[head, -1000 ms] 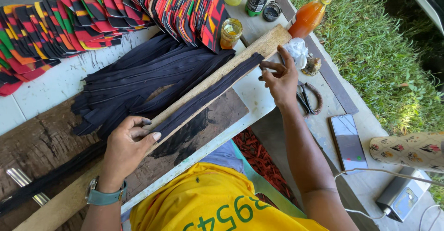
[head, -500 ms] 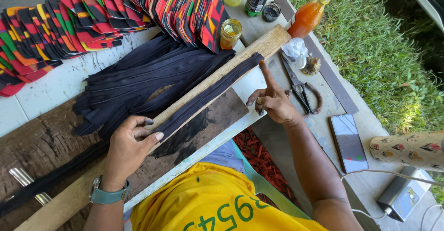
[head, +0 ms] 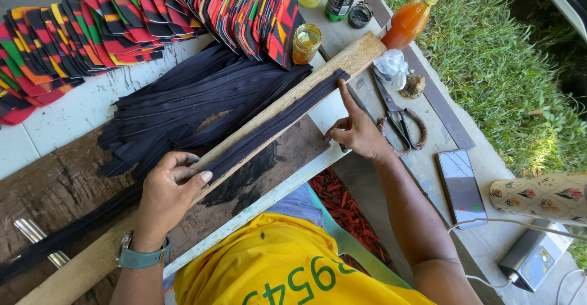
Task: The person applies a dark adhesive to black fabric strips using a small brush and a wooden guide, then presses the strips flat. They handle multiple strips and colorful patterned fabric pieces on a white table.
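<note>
Black strip (head: 275,124) lies along the wooden plank (head: 342,57), pinned under my two hands.

My left hand (head: 171,186) presses flat on its near end, grip open; my right hand (head: 354,131) has the forefinger stretched onto the far end, other fingers curled on nothing. Beside it a heap of black strips (head: 177,106) and fanned red-patterned pieces (head: 92,36) cover the bench (head: 79,106). Scissors (head: 397,118) lie right, grass (head: 513,66) beyond.

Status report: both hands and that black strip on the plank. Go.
Left hand pressing black strip onto wooden plank. Right hand index fingertip at strip's far end. Scissors beside right hand, not touching.
</note>
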